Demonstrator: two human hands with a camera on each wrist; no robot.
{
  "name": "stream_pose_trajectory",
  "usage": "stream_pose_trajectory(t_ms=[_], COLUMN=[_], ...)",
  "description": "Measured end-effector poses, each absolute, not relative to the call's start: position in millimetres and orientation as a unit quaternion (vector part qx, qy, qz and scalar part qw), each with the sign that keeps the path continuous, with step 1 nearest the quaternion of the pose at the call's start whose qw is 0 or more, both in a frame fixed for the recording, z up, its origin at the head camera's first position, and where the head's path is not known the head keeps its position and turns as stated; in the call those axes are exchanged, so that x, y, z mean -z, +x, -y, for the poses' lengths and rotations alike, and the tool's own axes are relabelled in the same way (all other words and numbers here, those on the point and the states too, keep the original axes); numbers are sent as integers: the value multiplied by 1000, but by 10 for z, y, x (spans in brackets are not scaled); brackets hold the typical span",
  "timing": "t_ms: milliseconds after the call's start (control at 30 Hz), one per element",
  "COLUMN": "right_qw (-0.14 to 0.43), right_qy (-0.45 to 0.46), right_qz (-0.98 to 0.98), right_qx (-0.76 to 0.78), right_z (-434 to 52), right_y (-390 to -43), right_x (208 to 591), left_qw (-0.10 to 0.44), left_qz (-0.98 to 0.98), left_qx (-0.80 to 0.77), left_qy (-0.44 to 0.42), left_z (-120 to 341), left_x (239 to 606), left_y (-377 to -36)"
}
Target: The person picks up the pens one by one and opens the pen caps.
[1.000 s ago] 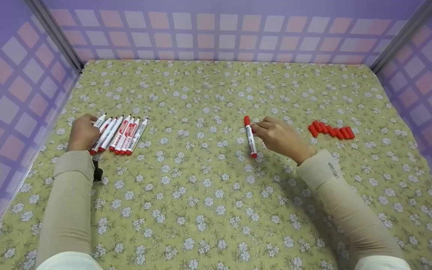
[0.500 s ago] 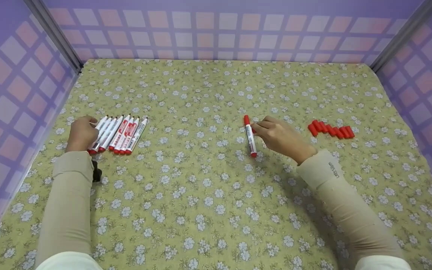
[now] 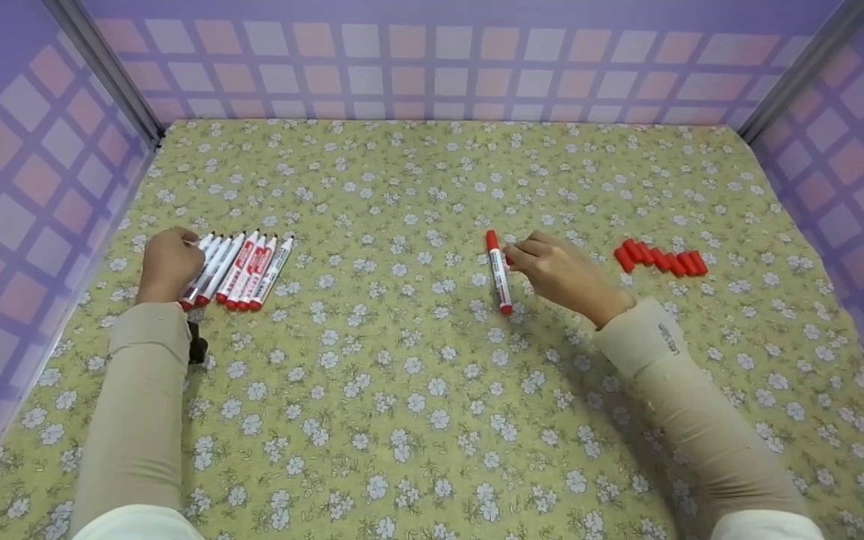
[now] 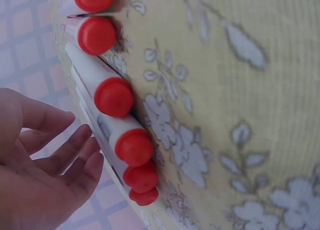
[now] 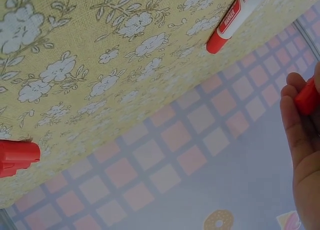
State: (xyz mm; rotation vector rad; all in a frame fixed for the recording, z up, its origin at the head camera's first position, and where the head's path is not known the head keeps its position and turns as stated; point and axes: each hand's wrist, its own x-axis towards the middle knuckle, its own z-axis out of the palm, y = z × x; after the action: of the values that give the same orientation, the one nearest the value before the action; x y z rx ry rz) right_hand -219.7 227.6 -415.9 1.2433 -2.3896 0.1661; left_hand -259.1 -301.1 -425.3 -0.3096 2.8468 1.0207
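Note:
On the left of the head view, several uncapped white markers with dark tips and red ends lie side by side in a row. My left hand is at the row's left edge, covering part of the outermost markers. In the left wrist view its fingers are loosely bent beside the marker barrels, gripping none. My right hand pinches a small red cap between thumb and fingers. Just left of those fingertips lies a single capped marker, its red cap pointing away from me.
Several loose red caps lie in a zigzag row to the right of my right hand. A flowered yellow cloth covers the table. Purple checked panels stand along the back and both sides.
A marker at my left fingers, its tip slanting up to the right a second ago, has come down level with the row. My right hand has stayed in place with the cap.

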Motion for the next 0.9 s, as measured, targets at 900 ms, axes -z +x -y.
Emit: stream_pose_trajectory(t_ms=[900], right_qw=[165], right_qy=[312], right_qz=[930], right_qx=[-98], right_z=[-2756], right_y=[-2338], right_x=[4274], left_qw=[56], left_qz=[-928], left_qx=[-364], left_qy=[50], left_z=[1912], left_x=[4172], left_y=[-2635])
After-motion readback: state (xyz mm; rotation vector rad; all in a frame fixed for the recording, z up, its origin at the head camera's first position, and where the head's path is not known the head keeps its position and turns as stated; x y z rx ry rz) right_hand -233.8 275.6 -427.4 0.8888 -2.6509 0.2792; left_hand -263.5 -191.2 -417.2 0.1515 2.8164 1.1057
